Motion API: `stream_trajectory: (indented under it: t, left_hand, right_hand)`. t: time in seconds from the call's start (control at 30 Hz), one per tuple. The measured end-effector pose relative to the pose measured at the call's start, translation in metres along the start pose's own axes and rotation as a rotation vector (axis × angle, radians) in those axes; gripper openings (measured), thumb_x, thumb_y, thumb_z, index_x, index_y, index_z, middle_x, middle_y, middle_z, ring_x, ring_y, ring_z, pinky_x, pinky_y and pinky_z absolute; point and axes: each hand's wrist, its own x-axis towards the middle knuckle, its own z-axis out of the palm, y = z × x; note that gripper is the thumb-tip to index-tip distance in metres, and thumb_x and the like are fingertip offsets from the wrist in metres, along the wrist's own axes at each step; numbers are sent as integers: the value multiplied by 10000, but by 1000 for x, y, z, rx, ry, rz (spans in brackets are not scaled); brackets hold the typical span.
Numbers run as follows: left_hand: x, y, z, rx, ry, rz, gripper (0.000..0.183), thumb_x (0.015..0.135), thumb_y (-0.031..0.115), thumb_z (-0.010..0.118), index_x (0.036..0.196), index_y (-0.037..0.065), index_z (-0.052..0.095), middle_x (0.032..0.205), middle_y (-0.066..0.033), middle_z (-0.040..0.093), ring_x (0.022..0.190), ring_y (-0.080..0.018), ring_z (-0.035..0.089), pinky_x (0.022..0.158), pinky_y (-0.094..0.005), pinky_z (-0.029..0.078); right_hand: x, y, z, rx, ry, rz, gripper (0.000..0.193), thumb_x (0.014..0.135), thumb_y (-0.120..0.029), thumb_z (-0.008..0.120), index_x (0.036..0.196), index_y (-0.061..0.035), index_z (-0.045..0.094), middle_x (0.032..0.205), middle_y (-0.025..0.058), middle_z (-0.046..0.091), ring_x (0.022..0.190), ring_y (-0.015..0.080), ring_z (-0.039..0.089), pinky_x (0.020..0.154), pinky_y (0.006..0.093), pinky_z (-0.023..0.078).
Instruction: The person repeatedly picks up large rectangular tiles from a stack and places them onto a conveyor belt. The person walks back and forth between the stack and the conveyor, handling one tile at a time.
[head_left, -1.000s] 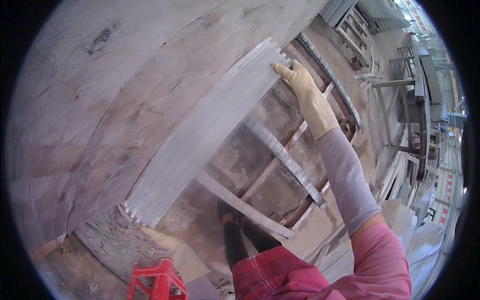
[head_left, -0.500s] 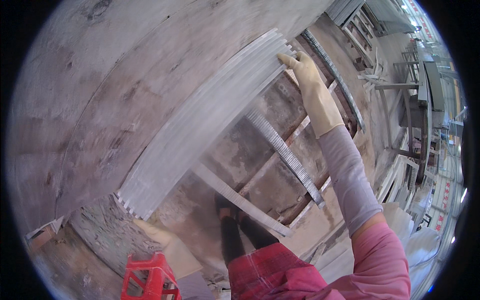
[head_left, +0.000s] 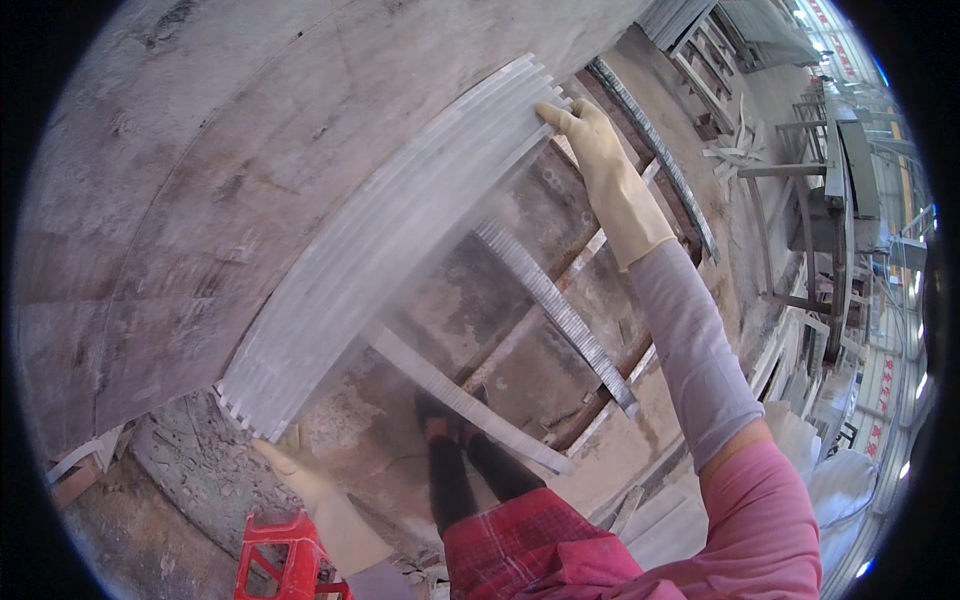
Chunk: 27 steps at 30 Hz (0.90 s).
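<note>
Beside stained grey-brown surface (head_left: 190, 240): pinching long pale-grey strips (head_left: 390, 220) with cream-gloved right hand (head_left: 585, 130); cream-gloved left hand (head_left: 296, 472) at lower end, likely balancing, fingers unclear.

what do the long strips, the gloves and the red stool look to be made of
The long strips look pale grey and mostly matte; they could be metal or plastic, as blur hides the surface. The gloves seem to be rubber or latex: cream, smooth, softly creased. The red stool is probably moulded plastic, judging by its even colour and cut-out sides.
</note>
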Motion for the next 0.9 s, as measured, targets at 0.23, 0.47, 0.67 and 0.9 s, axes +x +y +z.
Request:
stream_trajectory:
  t: [0.23, 0.47, 0.67, 0.9]
  left_hand:
    - [-33, 26, -8, 238, -298, 35, 597, 864, 184, 604, 1355, -4, 321, 1363, -173, 364, 1278, -269, 370, 1079, -410, 321]
    - [5, 11, -21, 256, -210, 118, 438, 804, 19, 635, 1212, 5, 475, 1174, -126, 560, 1116, -221, 530, 997, -353, 393]
    - [27, -19, -51, 102, -100, 142, 336, 742, -70, 692, 1010, 49, 529, 1059, -123, 608, 969, -205, 598, 912, -339, 477]
    - [26, -28, -55, 267, 90, 73, 334, 734, -71, 642, 1021, 39, 511, 1054, -143, 594, 965, -271, 607, 849, -453, 546]
  right_hand:
    - [8, 8, -1, -37, 21, -1, 423, 792, -317, 676, 1028, 19, 577, 892, 100, 605, 779, 172, 561, 676, 310, 453]
    - [11, 14, 1, -2, 8, -61, 416, 802, -317, 666, 974, 49, 568, 861, 101, 603, 802, 171, 554, 712, 310, 449]
    - [2, 9, 0, 63, 6, -45, 396, 798, -313, 654, 953, 43, 577, 881, 102, 600, 812, 167, 547, 734, 305, 440]
    - [-11, 6, -14, -29, 12, 47, 380, 778, -287, 658, 979, 26, 586, 974, 101, 597, 1028, 196, 503, 970, 304, 312]
